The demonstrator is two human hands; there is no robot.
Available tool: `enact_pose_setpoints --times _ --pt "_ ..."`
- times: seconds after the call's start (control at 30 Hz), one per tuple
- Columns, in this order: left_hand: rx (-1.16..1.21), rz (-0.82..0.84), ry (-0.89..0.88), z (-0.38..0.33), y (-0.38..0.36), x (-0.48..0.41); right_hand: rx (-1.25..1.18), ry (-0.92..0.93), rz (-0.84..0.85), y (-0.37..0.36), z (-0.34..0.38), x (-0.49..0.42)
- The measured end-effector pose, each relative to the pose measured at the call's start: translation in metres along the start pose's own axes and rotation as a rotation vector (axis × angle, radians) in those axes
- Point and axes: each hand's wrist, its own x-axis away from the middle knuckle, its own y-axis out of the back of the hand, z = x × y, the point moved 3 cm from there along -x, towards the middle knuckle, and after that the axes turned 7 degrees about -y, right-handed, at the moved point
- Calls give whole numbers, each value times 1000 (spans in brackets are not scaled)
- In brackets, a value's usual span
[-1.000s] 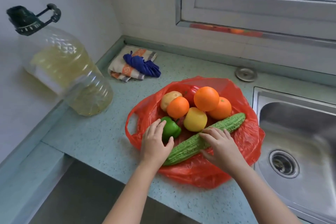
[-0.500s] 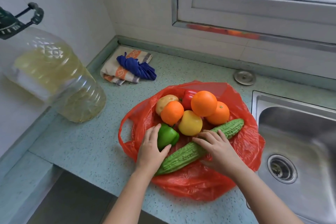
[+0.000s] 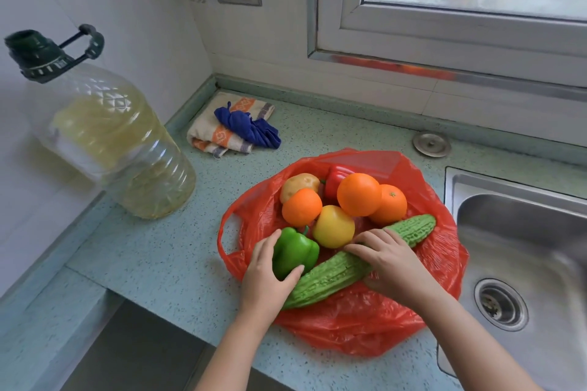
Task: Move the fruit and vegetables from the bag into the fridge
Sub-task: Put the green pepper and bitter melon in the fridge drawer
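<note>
A red plastic bag [image 3: 355, 327] lies open on the speckled counter [image 3: 158, 257]. In it are a green bell pepper [image 3: 295, 247], a long bitter gourd [image 3: 330, 276], a yellow fruit [image 3: 333, 225], three oranges [image 3: 359, 194], a potato [image 3: 300, 182] and a red pepper [image 3: 336, 176]. My left hand [image 3: 263, 279] wraps the green pepper from the left, thumb under its front. My right hand [image 3: 394, 263] is curled over the gourd's middle, fingers on top and thumb beneath. No fridge is in view.
A big oil jug [image 3: 111, 143] stands at the left against the wall. Folded cloths [image 3: 235, 127] lie at the back. A steel sink [image 3: 521, 263] is just right of the bag, with a round metal cap [image 3: 432, 144] behind it. The counter drops off below my arms.
My left hand has closed further round the green pepper and my right hand has wrapped round the gourd. The view has shifted slightly; the produce stays in the bag.
</note>
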Motion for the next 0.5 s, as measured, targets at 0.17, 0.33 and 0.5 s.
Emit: enact_pose_setpoints --times 0.17,0.33,0.5 --pt "21 -57 -27 -3 16 3 -34 -12 -48 12 6 3" --pt "77 -126 -35 -10 33 7 -50 -39 -75 23 10 3" --pt "138 -196 -34 -13 56 8 -93 -42 -119 35 21 0"
